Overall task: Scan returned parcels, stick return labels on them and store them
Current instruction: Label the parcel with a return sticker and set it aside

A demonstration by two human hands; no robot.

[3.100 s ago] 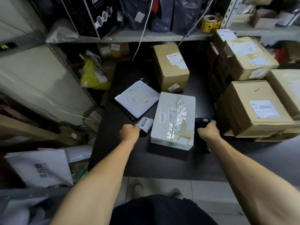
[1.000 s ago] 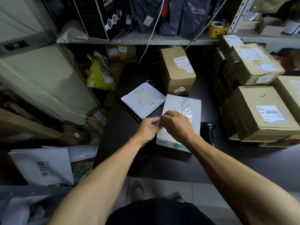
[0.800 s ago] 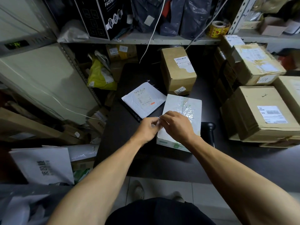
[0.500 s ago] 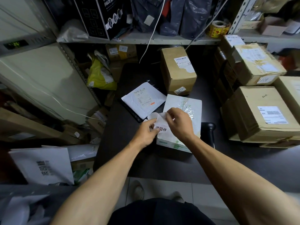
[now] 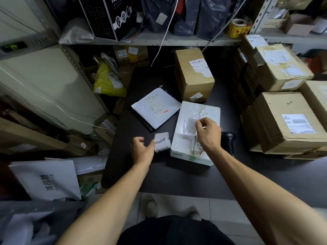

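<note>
**Return label going onto the white parcel**

The right hand's (image 5: 208, 134) thumb and forefinger are pinched together over the top face of the white parcel (image 5: 195, 133), the other fingers curled under; they seem to hold the edge of a pale, blurred return label (image 5: 189, 128) that lies over the parcel's printed shipping sticker, though whether it is already stuck down cannot be told. The left hand (image 5: 143, 150) hovers just left of the parcel with fingers loosely curled and spread, touching or letting go of the label roll (image 5: 161, 142), which sits on the dark table (image 5: 177, 175) just beside the parcel's left edge.

The step in hand looks like labelling, so scanning of this parcel is probably finished. The next move calls for pressing the label flat across the face, avoiding the crinkled clear tape down the middle, then lifting the parcel away to store it.

The scanner (image 5: 229, 138) stands right of the parcel. Beyond the parcel lie a white mailer (image 5: 155, 107) and an upright brown box (image 5: 193, 75).
</note>
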